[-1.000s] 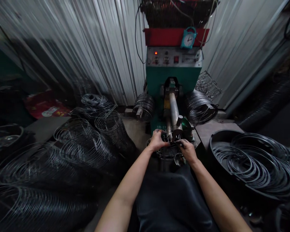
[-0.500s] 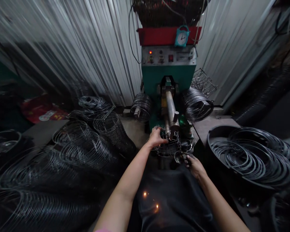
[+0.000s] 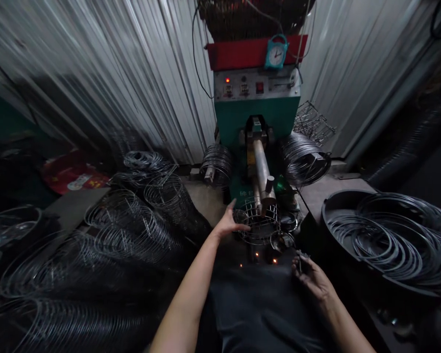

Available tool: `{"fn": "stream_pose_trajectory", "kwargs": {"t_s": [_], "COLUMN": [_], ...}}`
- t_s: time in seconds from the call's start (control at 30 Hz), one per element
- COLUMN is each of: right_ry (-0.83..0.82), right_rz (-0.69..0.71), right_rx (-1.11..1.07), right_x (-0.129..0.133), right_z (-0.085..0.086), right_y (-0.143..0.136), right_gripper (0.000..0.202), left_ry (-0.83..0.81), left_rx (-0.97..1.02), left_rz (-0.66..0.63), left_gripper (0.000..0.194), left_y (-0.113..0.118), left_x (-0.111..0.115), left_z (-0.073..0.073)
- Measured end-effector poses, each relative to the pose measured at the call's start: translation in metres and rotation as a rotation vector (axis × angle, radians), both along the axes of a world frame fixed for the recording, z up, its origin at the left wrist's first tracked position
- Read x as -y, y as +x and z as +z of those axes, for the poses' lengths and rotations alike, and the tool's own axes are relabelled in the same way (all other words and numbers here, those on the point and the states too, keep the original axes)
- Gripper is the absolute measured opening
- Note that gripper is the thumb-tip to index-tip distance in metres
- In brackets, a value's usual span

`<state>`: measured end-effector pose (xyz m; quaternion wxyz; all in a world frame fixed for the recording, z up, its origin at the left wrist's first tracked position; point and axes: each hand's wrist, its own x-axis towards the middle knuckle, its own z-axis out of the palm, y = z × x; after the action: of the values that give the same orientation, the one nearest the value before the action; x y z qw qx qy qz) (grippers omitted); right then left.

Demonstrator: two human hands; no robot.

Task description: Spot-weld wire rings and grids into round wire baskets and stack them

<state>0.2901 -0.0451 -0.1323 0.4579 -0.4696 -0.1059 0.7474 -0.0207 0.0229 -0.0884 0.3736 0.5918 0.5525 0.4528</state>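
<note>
I am seeing the round wire basket (image 3: 260,234) sitting just below the end of the silver tube (image 3: 262,166), stretching widest from left to right; I cannot tell where its mouth is pointing. My left hand (image 3: 227,223) is spreading wide at its left side, looser than half a second ago. My right hand (image 3: 314,280) is curling around small dark bits (image 3: 303,256), sitting farther from the basket now. Orange sparks (image 3: 275,261) are glowing between the basket and the smooth black apron (image 3: 264,304). The basket is showing little square holes.

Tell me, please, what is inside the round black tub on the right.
Overlapping wire loops lie inside the round black tub; whatever is beneath them is covered and cannot be seen.
</note>
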Motion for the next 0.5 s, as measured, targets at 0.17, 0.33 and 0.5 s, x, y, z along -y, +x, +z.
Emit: {"fn": "stream_pose_trajectory", "kwargs": {"t_s": [0.17, 0.33, 0.5], "right_ry": [0.061, 0.421, 0.765], "right_rz": [-0.049, -0.019, 0.358], "right_rx": [0.041, 0.599, 1.042], "right_x": [0.009, 0.03, 0.049], "right_z": [0.002, -0.004, -0.012], "right_y": [0.0, -0.001, 0.01], "right_gripper": [0.014, 0.022, 0.022], "left_ry": [-0.043, 0.015, 0.096], "left_rx": [0.355, 0.216, -0.274], "left_rz": [0.073, 0.071, 0.098], "left_gripper": [0.099, 0.101, 0.1], "left_y": [0.006, 0.011, 0.025], "left_x": [0.015, 0.051, 0.097], "left_z": [-0.034, -0.018, 0.013]}}
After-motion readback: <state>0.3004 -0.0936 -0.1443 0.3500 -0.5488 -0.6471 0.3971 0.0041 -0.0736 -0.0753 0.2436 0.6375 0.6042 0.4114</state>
